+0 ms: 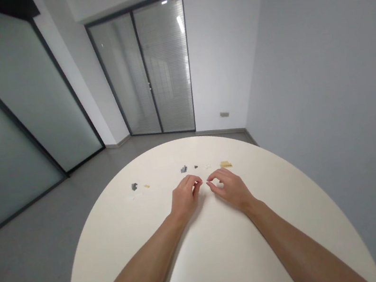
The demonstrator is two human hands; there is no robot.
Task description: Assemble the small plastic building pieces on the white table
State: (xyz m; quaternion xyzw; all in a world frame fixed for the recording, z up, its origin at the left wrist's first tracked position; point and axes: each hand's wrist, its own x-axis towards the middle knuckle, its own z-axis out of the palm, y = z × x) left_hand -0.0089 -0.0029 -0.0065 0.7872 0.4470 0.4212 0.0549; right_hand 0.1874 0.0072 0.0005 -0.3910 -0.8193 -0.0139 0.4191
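"Head view: your left hand (183,197) is curled, thumb and forefinger brought close at the tips. I cannot tell whether they meet or pinch something small."

"And your right hand (232,187)?"

"It mirrors the left: fingers bent, thumb tip near the forefinger's, a rounded gap behind them. Whether you have hold of anything there is too small to tell. Your two sets of fingertips face each other, near but apart, above the round, off-white, smooth-topped table (210,272)."

"What lies nearest you?"

"Just beyond your left hand, an irregular grey piece (183,169); to its right, a tiny dark piece (195,166). Just beyond your right hand you have a flat yellow strip-like piece (225,164), with some faint whitish bits (208,166) to its left."

"Farther left?"

"Well apart from your hands, a dark grey angular piece (134,186) and a small yellow oblong piece (147,186) lie near each other."
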